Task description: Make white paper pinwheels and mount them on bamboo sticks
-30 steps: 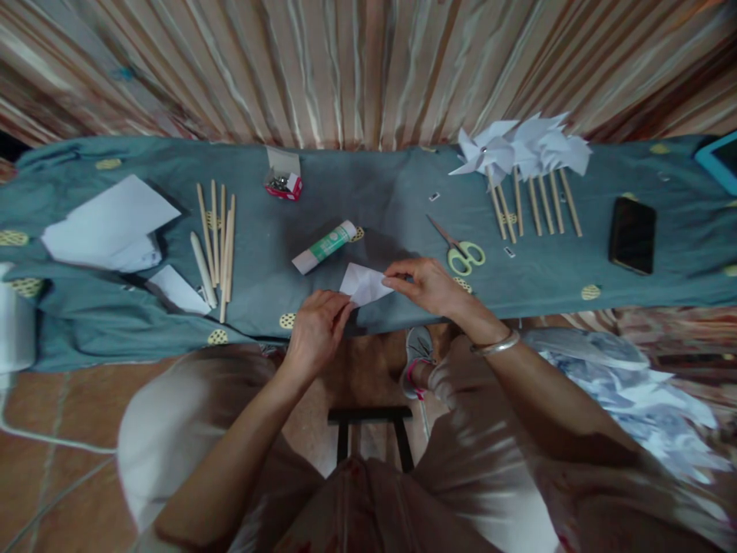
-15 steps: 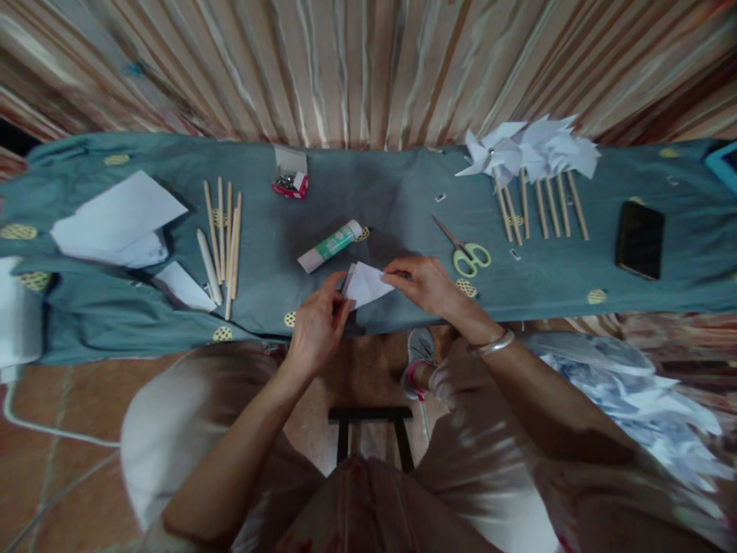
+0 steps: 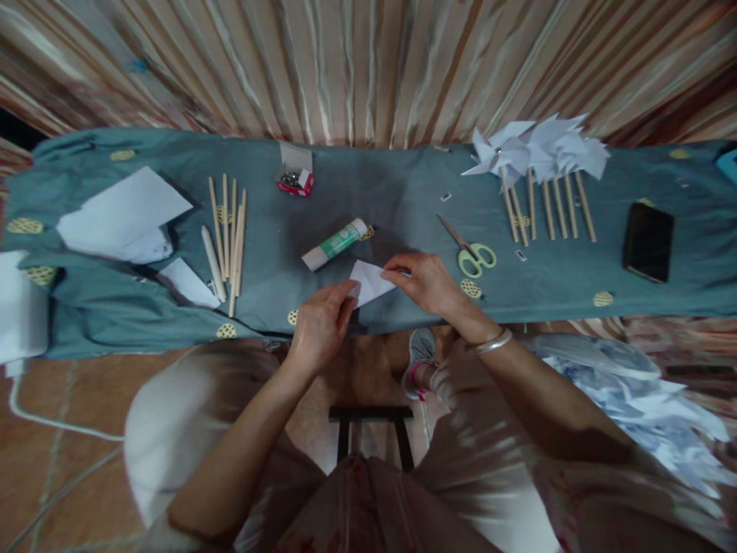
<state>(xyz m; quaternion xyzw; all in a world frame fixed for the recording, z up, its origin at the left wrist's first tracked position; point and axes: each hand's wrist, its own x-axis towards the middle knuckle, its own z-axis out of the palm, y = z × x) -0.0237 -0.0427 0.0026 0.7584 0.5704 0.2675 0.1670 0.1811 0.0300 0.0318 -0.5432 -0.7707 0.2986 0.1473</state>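
Note:
A small folded piece of white paper (image 3: 370,283) lies near the front edge of the cloth-covered table, between my hands. My left hand (image 3: 322,319) pinches its left corner with thumb and fingers. On its right side, my right hand (image 3: 423,283) grips the edge between thumb and forefinger. Just beyond the paper rests a glue stick (image 3: 335,244) with a green label, lying on its side. To the right of my right hand are scissors (image 3: 470,252) with light green handles, their blades closed and pointing away from me.
Several wooden sticks (image 3: 237,246) lie left, beside stacked white paper (image 3: 123,215). An opened red box (image 3: 295,181) of small metal pieces stands at the back. Paper pinwheels (image 3: 541,150) on sticks and a dark phone (image 3: 649,241) are on the right. A white device (image 3: 23,307) sits far left.
My left fingers have closed from a looser hold into a pinch on the paper's left corner. My right hand keeps its grip. The whole view has shifted slightly.

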